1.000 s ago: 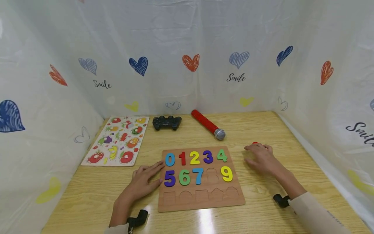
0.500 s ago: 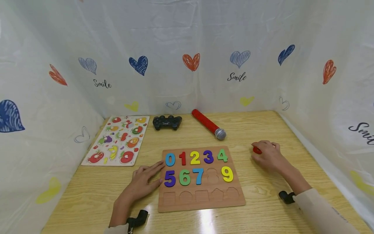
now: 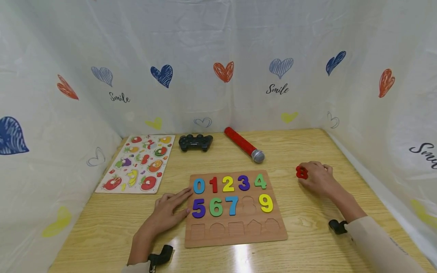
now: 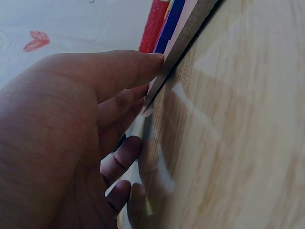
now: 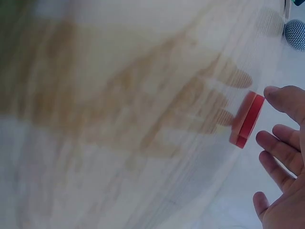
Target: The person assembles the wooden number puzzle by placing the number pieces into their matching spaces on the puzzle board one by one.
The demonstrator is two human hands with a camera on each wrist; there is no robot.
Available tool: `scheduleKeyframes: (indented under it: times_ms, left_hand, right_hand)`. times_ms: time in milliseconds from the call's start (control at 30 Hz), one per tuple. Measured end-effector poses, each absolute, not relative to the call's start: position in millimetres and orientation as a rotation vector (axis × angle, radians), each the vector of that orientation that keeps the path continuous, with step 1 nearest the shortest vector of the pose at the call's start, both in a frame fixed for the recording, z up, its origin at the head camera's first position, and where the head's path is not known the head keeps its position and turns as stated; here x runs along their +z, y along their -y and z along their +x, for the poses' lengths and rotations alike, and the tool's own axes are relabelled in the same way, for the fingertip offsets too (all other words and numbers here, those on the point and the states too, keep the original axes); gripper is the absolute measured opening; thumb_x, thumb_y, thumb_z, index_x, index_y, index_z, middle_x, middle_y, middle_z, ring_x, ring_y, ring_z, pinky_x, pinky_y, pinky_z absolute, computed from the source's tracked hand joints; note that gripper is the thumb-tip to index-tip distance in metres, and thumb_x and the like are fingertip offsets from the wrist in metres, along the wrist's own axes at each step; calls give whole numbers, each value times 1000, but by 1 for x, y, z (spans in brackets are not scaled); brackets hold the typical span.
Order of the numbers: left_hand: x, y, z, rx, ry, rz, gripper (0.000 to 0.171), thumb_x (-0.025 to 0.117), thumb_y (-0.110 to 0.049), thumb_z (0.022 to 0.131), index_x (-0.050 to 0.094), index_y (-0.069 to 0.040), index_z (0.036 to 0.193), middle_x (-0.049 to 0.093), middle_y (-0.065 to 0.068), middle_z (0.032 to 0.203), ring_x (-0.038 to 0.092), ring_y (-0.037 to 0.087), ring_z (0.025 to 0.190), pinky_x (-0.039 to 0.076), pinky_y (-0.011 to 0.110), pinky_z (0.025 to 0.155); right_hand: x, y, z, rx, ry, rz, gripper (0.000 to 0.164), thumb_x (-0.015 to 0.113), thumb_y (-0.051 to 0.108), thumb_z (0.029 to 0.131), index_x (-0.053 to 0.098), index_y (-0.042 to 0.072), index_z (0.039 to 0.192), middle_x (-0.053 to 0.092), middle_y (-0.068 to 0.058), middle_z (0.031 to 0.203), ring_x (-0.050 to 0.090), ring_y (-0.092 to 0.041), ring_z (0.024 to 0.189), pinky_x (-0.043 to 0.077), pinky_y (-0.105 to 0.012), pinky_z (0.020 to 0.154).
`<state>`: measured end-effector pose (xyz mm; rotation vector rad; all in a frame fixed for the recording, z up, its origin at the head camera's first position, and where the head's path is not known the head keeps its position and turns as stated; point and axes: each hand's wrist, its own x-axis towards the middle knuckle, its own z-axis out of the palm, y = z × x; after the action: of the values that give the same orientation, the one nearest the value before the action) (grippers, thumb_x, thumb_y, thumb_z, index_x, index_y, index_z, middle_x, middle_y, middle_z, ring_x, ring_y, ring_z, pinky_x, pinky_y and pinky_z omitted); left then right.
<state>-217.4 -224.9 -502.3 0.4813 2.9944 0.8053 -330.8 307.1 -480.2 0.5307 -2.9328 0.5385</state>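
A wooden number board [image 3: 225,232] lies on the table with coloured digits from 0 to 7 and a yellow 9 [image 3: 266,203] in its recesses. Between the blue 7 [image 3: 232,205] and the 9 the recess shows bare wood. My left hand [image 3: 167,212] rests at the board's left side, fingertips and thumb touching its edge. Right of the board, a red number 8 [image 3: 302,172] lies on the table. My right hand [image 3: 317,178] is spread beside it; in the right wrist view the thumb [image 5: 284,101] comes close to the red piece, and a gap shows between it and the fingers.
A fruit puzzle board [image 3: 136,163] lies at the back left. Behind the number board are a black game controller [image 3: 195,142] and a red microphone [image 3: 243,144]. White curtain [image 3: 191,41] printed with hearts surrounds the table [image 3: 273,148].
My right hand has moved to the right, and the red 8, mostly covered before, is now plain to see. The left hand and the number board have stayed in place.
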Motion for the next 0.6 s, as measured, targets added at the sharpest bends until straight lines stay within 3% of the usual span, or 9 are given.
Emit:
scheduleKeyframes:
  times_ms: [233, 600]
  left_hand:
    - [-503, 225, -216, 806, -2996, 490, 61, 62, -49, 96, 46, -30, 152, 38, -11, 158, 43, 19, 110, 27, 50, 90]
    - [-505, 226, -218, 796, -2994, 488, 61, 59, -52, 97, 45, -32, 153, 37, -11, 158, 43, 18, 112, 26, 52, 92]
  right_hand:
    - [-482, -313, -335, 517, 2977, 530, 57, 77, 21, 88, 55, -6, 134, 57, -29, 128, 41, -47, 123, 20, -70, 92]
    - [-481, -318, -339, 529, 2995, 539, 57, 75, 25, 91, 55, -7, 134, 57, -30, 130, 39, -49, 126, 20, -70, 91]
